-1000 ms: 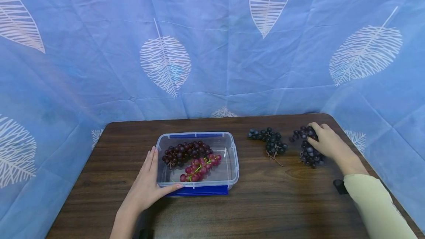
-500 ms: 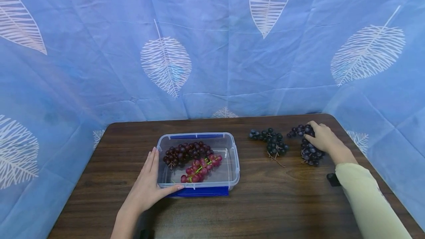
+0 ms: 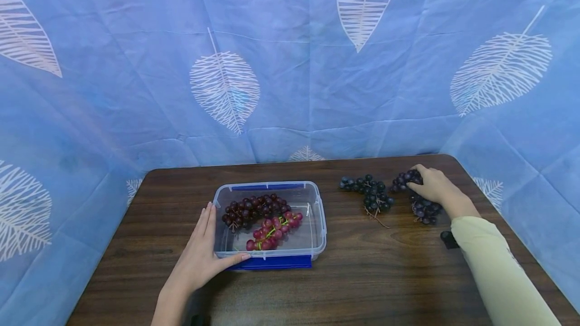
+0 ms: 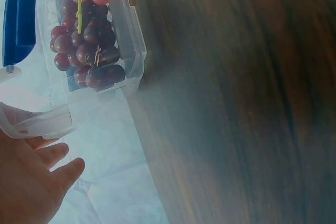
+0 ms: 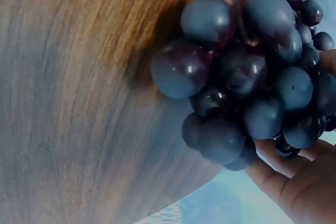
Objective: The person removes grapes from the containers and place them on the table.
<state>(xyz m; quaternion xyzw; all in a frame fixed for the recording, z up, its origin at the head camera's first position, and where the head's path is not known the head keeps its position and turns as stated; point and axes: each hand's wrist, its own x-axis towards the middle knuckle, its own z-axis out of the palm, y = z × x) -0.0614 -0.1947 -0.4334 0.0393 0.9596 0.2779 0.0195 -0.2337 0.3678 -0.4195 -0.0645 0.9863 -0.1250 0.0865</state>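
Observation:
My right hand (image 3: 435, 186) grips a bunch of dark purple grapes (image 3: 426, 210) at the right of the table, covering part of it. In the right wrist view, curled fingers (image 5: 302, 166) reach under the same dark grapes (image 5: 236, 72). Against the near left corner of a clear plastic box (image 3: 319, 225) rests my left hand (image 3: 195, 258), its fingers straight along the side and its thumb along the front. The box holds a bunch of dark red grapes (image 3: 254, 209) and a bunch of pinkish-red grapes (image 3: 274, 231) with green stems.
Between the box and my right hand lies a bunch of blue-black grapes (image 3: 371, 192) with a bare stem. Blue clips (image 3: 272, 262) hang on the box's front. A blue leaf-patterned cloth (image 3: 290, 79) stands behind the brown wooden table (image 3: 362, 280).
My right hand has shifted a little left with the dark purple grapes, which now sit closer to the blue-black bunch. The left hand and the box stay in place.

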